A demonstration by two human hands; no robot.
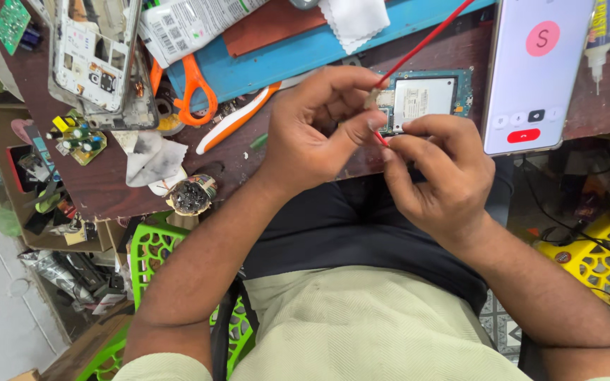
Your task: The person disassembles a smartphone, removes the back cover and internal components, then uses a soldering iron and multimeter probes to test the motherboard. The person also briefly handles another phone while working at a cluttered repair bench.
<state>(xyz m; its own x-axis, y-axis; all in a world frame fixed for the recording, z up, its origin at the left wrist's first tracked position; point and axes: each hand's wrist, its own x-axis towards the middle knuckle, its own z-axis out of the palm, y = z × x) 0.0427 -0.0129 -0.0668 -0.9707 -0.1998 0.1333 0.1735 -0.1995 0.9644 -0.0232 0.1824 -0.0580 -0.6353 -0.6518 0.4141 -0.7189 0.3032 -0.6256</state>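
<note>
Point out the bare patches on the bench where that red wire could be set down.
Bare brown table shows between the crumpled tissue and the left hand, and a strip between the circuit board and the blue mat. Crowded: the far left, with the opened phone, orange scissors and small parts.

We see a red wire (425,42) above the green circuit board (425,99) with its silver shield. Left of the board lie orange-handled scissors (192,85) on a blue mat (298,56); right, a white-screened phone (534,70) shows a pink circle.
</note>
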